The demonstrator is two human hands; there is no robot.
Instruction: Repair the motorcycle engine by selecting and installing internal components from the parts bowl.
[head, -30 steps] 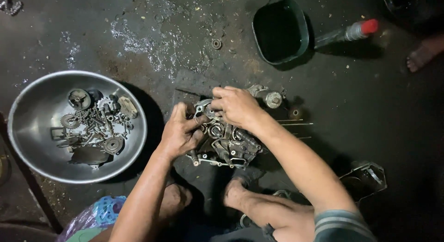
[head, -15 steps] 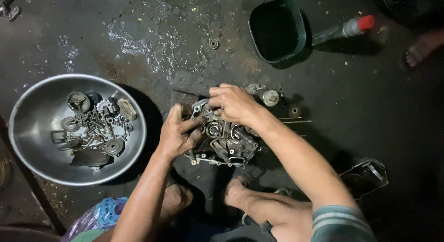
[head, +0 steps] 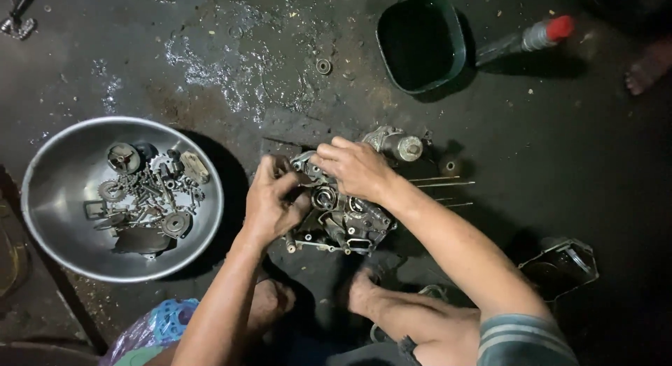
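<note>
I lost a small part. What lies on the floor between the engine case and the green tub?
In the head view, one small metal ring on wet, gritty floor, between engine case and green tub.

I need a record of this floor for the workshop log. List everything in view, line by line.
engine casing: one, grey metal, floor centre, under both hands
metal bowl: one, silver, left
gears and bolts: many, grey, inside the bowl
green tub: one, dark green, top centre
bottle: one, grey with red cap, lying right of the tub
washer: one, dark, left of the tub
thin rods: several, right of the casing
cover part: one, dark, lower right
left hand: on the casing's left edge
right hand: on the casing's top
</note>
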